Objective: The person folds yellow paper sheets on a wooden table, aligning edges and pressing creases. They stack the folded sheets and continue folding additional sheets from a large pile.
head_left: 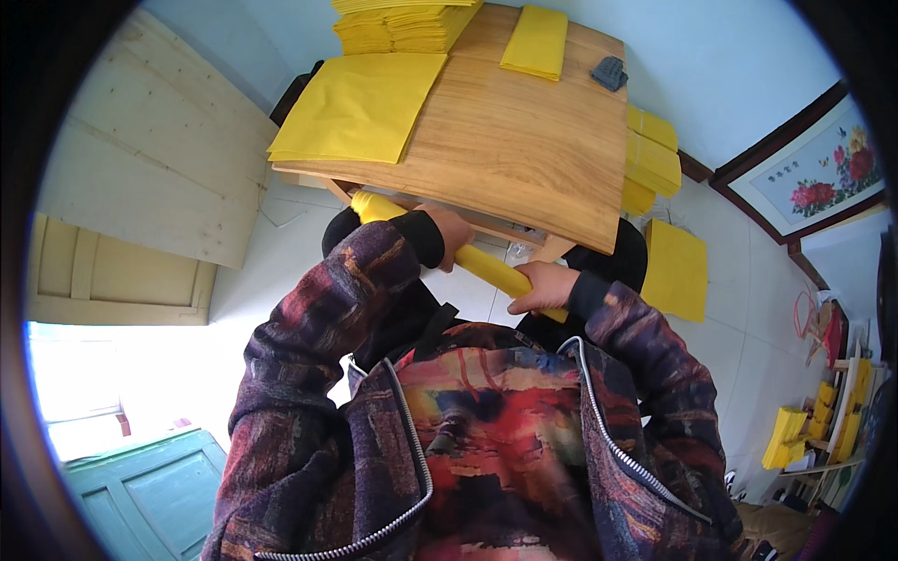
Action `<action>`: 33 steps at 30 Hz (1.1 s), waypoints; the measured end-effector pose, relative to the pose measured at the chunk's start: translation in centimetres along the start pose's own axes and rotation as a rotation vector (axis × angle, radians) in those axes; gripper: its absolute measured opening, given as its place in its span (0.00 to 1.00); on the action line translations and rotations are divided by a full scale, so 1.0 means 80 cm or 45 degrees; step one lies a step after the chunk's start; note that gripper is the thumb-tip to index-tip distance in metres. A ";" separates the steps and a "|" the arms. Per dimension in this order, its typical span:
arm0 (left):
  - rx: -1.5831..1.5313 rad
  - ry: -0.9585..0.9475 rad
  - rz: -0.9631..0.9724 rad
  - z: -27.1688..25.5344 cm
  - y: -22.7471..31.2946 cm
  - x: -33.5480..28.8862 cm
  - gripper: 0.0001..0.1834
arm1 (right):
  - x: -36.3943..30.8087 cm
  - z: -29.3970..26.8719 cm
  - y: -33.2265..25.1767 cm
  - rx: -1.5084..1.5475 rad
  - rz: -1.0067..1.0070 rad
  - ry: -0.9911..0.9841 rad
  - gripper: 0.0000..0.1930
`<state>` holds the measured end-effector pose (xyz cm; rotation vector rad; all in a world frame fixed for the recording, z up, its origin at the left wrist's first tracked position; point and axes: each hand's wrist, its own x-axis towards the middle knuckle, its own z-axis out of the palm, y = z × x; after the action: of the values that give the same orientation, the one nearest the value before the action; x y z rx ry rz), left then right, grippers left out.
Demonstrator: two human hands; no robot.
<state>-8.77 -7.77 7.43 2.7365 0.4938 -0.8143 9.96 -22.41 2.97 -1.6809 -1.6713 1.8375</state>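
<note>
Over my lap, at the table's near edge, a long bundle of yellow paper [488, 269], folded or rolled, slants from upper left down to lower right. Layered edges show at its left end. My left hand [451, 236] is closed around its middle. Farther along, my right hand [547, 285] grips it near the right end, thumb lying over the top. On the wooden table [524, 140], flat yellow sheets [360, 105] lie in a pile at the left, beyond my left hand.
Tall stacks of folded yellow paper [407, 28] stand at the table's far left. A folded yellow stack [535, 42] and a dark grey cloth-like item [609, 73] lie at the far side. Yellow bundles [653, 154] and yellow sheets [675, 269] are right of the table. Boards [159, 140] lean at left.
</note>
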 end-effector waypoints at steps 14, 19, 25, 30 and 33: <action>-0.006 1.309 -0.243 0.029 -0.010 -0.058 0.23 | 0.004 0.005 0.016 0.058 -0.221 0.356 0.22; -1.529 1.162 -0.372 0.074 -0.017 -0.066 0.18 | 0.000 0.008 0.003 0.317 -0.339 0.384 0.20; -2.462 0.674 0.701 0.066 0.038 -0.036 0.29 | -0.006 0.019 -0.044 0.553 -0.462 0.097 0.18; -2.688 0.695 1.032 0.025 0.052 -0.035 0.18 | 0.001 0.028 -0.064 0.897 -0.505 -0.251 0.14; -2.602 0.958 0.799 0.014 0.058 -0.032 0.16 | 0.009 0.035 -0.070 0.837 -0.460 0.005 0.14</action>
<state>-9.57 -13.00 8.59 0.8979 0.2142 0.7033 4.57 -21.49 6.12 -1.0351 -1.0845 1.8955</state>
